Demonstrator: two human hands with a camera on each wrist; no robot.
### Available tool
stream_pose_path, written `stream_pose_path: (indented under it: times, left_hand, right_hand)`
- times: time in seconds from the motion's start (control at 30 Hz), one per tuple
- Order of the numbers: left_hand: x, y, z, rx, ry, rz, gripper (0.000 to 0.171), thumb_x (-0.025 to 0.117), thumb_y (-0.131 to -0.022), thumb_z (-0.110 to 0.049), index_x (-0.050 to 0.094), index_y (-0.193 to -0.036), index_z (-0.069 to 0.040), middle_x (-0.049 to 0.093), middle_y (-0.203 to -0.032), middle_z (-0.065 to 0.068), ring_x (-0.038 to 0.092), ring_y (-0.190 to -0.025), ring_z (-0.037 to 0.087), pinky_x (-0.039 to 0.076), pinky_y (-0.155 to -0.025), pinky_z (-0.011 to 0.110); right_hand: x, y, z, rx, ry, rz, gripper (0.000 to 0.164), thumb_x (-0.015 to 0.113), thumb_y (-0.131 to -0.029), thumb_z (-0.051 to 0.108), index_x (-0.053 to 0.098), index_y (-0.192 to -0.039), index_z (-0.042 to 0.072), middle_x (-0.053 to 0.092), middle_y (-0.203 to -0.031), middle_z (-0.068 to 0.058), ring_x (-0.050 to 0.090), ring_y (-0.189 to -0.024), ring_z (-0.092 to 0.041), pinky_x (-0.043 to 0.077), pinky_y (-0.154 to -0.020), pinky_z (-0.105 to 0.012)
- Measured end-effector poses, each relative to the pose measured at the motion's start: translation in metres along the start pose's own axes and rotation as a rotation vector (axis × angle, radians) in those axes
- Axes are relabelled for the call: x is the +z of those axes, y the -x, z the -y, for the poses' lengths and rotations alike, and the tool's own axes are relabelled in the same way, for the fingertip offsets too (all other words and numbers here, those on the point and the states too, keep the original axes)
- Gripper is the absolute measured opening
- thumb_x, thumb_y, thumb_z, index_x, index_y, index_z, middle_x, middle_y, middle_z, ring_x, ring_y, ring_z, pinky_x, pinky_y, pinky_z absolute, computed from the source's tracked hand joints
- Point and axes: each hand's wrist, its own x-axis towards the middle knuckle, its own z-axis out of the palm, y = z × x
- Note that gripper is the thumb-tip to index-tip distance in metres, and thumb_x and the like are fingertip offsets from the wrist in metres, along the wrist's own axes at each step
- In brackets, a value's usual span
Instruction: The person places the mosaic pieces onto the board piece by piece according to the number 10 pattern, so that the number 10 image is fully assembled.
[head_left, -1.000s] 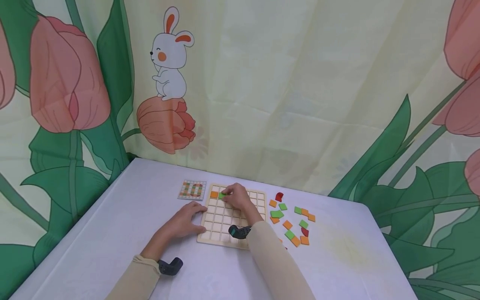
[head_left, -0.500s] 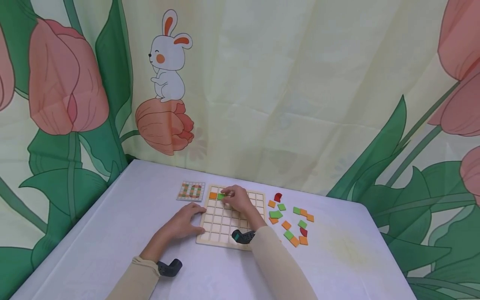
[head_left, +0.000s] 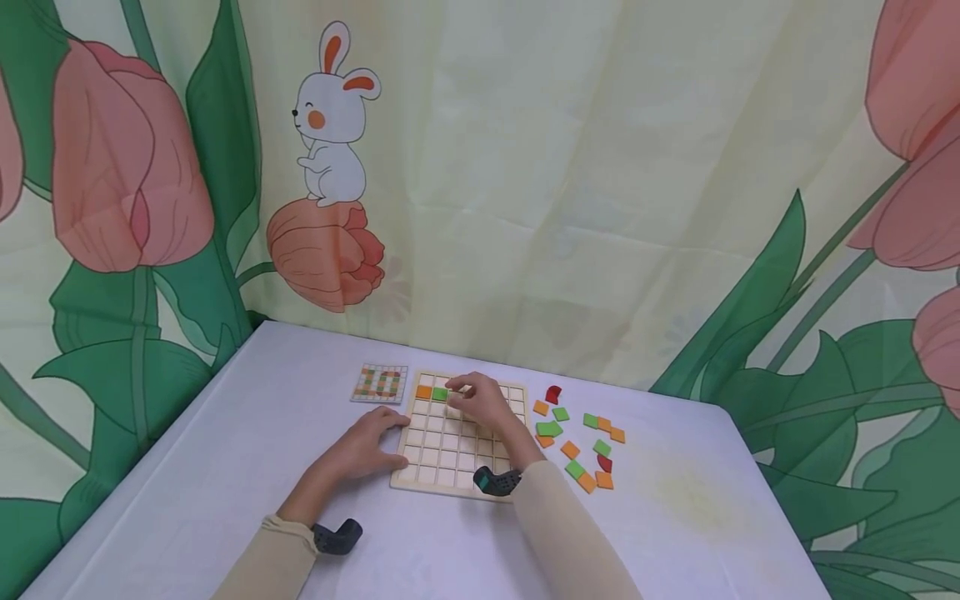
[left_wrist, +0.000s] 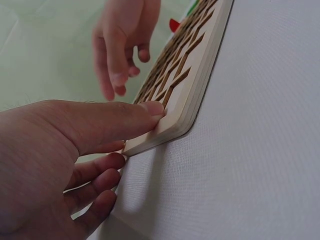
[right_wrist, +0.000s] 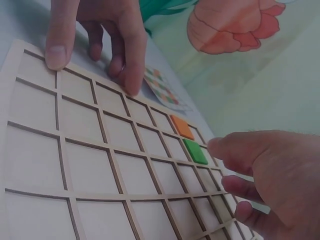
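White table bears 1 grid board; tulip-print curtain hangs behind.

Head view from above, facing down, close wrist views, shared board

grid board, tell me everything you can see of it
The grid board looks like pale wood, with a rounded corner and dividers forming square cells. It lies flat on the table. An orange tile and green tile sit side by side in it. The left hand touches its left edge; the right hand is over it.
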Motion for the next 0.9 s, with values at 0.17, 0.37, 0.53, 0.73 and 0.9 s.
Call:
stream_pose_path:
  times: [0.17,0.37,0.53,0.73,0.9]
  left_hand:
    - [0.001,0.0,0.0,-0.003,0.004,-0.002,0.064,0.084,-0.073,-0.026,0.059,-0.131,-0.014,0.055,-0.125,0.004,0.051,-0.124,0.026,0.043,-0.105,0.049]
    - [0.003,-0.002,0.001,-0.008,0.0,-0.009,0.064,0.084,-0.072,-0.027,0.06,-0.131,-0.015,0.056,-0.123,0.002,0.051,-0.123,0.025,0.043,-0.105,0.048]
    - [0.003,-0.002,0.003,-0.011,-0.006,-0.011,0.065,0.084,-0.072,-0.027,0.059,-0.131,-0.014,0.055,-0.124,0.003,0.051,-0.124,0.026,0.043,-0.105,0.049]
    - [0.003,-0.001,0.002,-0.011,-0.004,-0.01,0.065,0.084,-0.072,-0.026,0.059,-0.131,-0.014,0.055,-0.124,0.003,0.05,-0.125,0.026,0.043,-0.105,0.049]
    - [0.003,-0.001,0.001,-0.01,0.0,-0.008,0.065,0.084,-0.073,-0.026,0.059,-0.132,-0.014,0.055,-0.124,0.003,0.05,-0.124,0.026,0.043,-0.105,0.048]
  right_hand:
    - [-0.006,0.005,0.003,-0.033,0.027,-0.001,0.03,0.067,-0.091,0.015,0.068,-0.12,0.009,0.065,-0.115,-0.009,0.057,-0.093,-0.021,0.049,-0.069,-0.026]
    - [-0.009,0.009,0.001,-0.024,0.055,-0.015,0.028,0.069,-0.089,0.016,0.069,-0.117,0.012,0.066,-0.115,-0.009,0.057,-0.094,-0.02,0.049,-0.072,-0.027]
    - [-0.012,0.013,-0.004,-0.013,0.1,-0.023,0.029,0.071,-0.087,0.019,0.07,-0.116,0.012,0.066,-0.112,-0.006,0.057,-0.09,-0.018,0.049,-0.069,-0.026]
    - [-0.015,0.019,-0.009,-0.008,0.097,-0.034,0.03,0.071,-0.088,0.02,0.07,-0.117,0.013,0.066,-0.112,-0.003,0.057,-0.089,-0.017,0.048,-0.068,-0.025]
    - [-0.019,0.025,-0.011,-0.05,0.084,-0.039,0.029,0.07,-0.088,0.017,0.07,-0.116,0.01,0.067,-0.112,-0.008,0.057,-0.087,-0.017,0.048,-0.068,-0.026]
